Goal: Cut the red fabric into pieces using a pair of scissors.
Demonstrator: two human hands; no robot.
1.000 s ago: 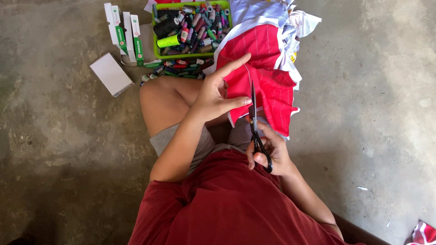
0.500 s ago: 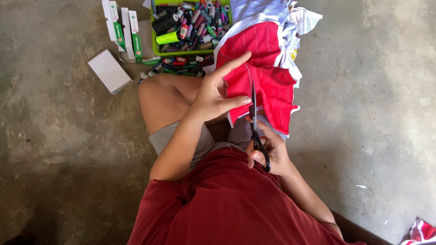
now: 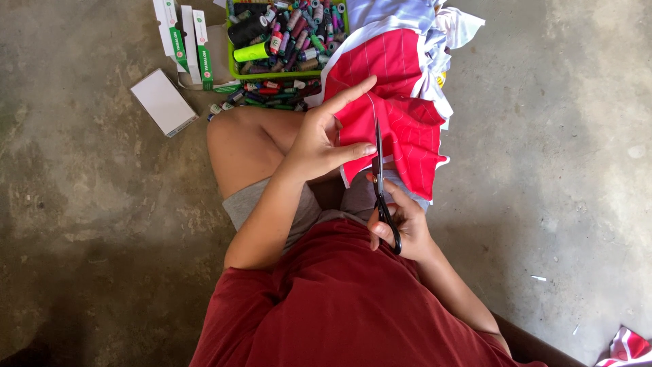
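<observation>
Nearest to you, your right hand (image 3: pixel 401 228) is clenched around the black handles of the scissors (image 3: pixel 382 183), just above the hem of your dark red shirt (image 3: pixel 339 306). The blades point away from you and run up into the red cloth (image 3: pixel 401 115); the pictures show them close together, and the tip sits on a thin white line in the fabric. Your left hand (image 3: pixel 319 139) lies just left of the blades, its grip closed on the edge of the red cloth, index finger stretched forward along the top and thumb pressed against the fabric beside the blade. The cloth hangs over your lap, with your bare knee (image 3: pixel 248 146) to its left and your grey shorts (image 3: pixel 272 200) under your forearm. Farther out, white fabric (image 3: pixel 421 27) is bunched against the red. On the concrete floor (image 3: pixel 102 238) beyond your knee lies a small white box (image 3: pixel 163 102), then several narrow white and green boxes (image 3: pixel 187 34), and a green tray (image 3: pixel 285 37) packed with thread spools, with more spools spilled beside it.
</observation>
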